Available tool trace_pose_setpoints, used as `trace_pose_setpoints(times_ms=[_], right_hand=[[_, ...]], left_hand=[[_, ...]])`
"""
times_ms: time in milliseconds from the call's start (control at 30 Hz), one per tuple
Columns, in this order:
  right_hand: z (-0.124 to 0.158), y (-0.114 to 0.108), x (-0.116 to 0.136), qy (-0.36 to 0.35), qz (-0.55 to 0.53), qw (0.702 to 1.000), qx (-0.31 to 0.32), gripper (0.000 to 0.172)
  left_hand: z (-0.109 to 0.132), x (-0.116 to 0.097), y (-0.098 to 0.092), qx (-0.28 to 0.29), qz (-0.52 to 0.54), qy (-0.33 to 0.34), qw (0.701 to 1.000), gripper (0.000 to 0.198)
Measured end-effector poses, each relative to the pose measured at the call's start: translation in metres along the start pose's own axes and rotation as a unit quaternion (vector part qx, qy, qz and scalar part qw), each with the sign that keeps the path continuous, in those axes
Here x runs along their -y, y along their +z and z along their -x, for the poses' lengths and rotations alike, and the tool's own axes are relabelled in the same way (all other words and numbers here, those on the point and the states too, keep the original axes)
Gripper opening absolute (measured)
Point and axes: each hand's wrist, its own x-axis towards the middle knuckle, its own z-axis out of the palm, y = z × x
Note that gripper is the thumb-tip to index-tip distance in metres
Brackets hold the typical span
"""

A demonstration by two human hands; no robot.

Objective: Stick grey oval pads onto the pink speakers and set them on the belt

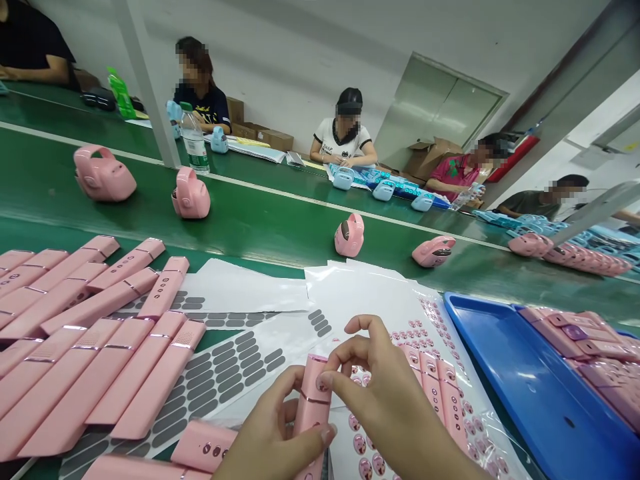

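My left hand [267,433] grips a pink plastic bar-shaped housing [313,407] that stands upright, its thumb across the lower front. The fingertips of my right hand [385,400] press on the top of that housing, and I cannot tell whether they pinch something small there. Several similar pink housings [75,340] lie in a heap to the left. Beneath my hands are a sheet of grey oval pads [225,377] and a clear-wrapped sheet of round pink stickers [365,440], with more housings [440,393] resting on it.
A blue plastic tray [530,380] holding pink parts [585,340] sits to the right. Beyond runs a green conveyor belt [260,223] carrying pink devices [191,195]. Co-workers [345,133] sit across it among blue devices, a water bottle [194,143] and cardboard boxes [430,159].
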Motion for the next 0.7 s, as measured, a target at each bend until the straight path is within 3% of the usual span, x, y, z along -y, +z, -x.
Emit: trace_pose_setpoints(times_ms=[367, 567, 700], right_hand=[[0.001, 0.001, 0.002, -0.01, 0.039, 0.999, 0.018, 0.034], [-0.007, -0.001, -0.002, -0.071, 0.049, 0.996, -0.022, 0.023], [-0.011, -0.009, -0.005, -0.034, 0.009, 0.999, 0.006, 0.01]], left_hand=[[0.001, 0.002, -0.001, -0.002, -0.019, -0.003, 1.0, 0.056], [-0.001, 0.0, -0.003, 0.017, 0.026, -0.002, 1.0, 0.045], [-0.002, -0.003, -0.002, 0.015, 0.066, -0.018, 0.998, 0.059]])
